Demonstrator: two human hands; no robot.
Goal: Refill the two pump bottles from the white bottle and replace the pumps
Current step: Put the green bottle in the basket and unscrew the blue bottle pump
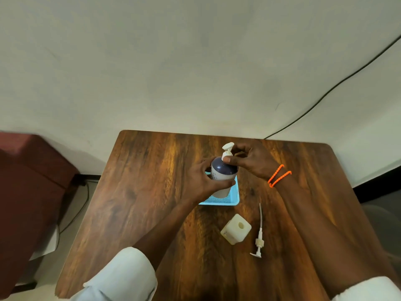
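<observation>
turning the pump collar squarely on the neck appears to be the step in hand, judged from the head view, though whether it is being loosened or tightened cannot be told. it is best done with the dark-shouldered pump bottle [223,172] kept upright and pressed down into the blue tray [235,197], so that the thread is not crossed and nothing is tipped out; short twists from the fingertips are called for rather than force on the nozzle.

in the head view, the left hand [205,181] is wrapped around the bottle's body, the fingers curled to a firm grasp with the thumb lying across the lower front. the right hand [247,161] is held at the pump [227,149], its thumb and fingertips pinched closely about the collar just under the white head; little gap is left between them. an orange band [278,175] is worn at that wrist.

nearer the person, on the wooden table [130,192], a squarish cream bottle [235,229] stands open, its hole uncovered, and a second pump [259,235] with its long tube is laid just beside it, not yet fitted. a white refill bottle cannot be told apart with certainty.
</observation>
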